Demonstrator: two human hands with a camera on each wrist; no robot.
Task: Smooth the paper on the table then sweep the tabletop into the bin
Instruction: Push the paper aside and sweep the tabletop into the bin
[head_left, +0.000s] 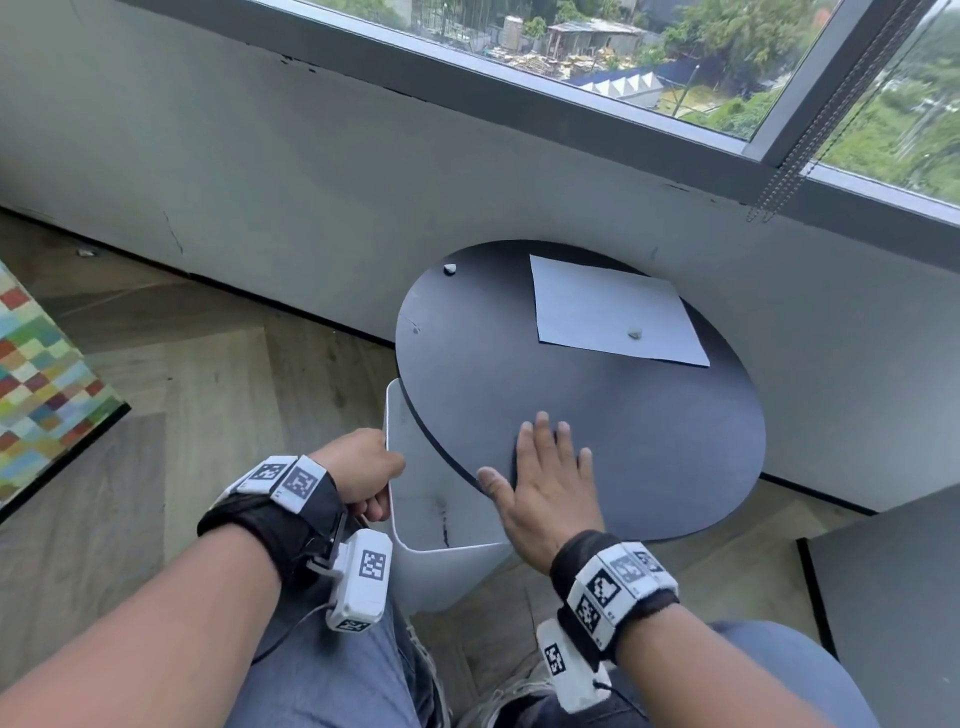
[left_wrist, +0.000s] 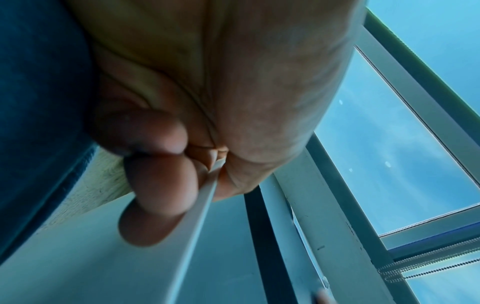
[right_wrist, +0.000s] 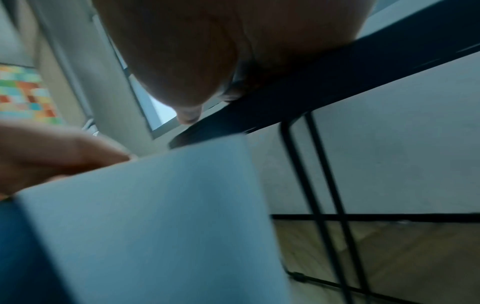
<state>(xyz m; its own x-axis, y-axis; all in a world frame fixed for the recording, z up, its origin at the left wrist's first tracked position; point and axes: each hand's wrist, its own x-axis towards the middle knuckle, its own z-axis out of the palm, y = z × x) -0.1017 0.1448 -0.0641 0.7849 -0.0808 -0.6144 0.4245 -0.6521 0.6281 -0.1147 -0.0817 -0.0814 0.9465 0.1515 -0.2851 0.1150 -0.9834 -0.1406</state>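
black wristbands (head_left: 270, 525), white tagged modules (head_left: 363, 577), jeans (head_left: 337, 675)

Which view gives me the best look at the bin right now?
The head view: the bin sits open under the table edge, left hand gripping its rim. The left wrist view shows only the pinched rim; the right wrist view shows a blurred outer wall.

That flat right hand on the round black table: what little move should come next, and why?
Probably slide the right hand forward toward the paper scrap lying on the paper sheet and drag it back: the left hand grips the white bin under the table edge, and another scrap waits far left.
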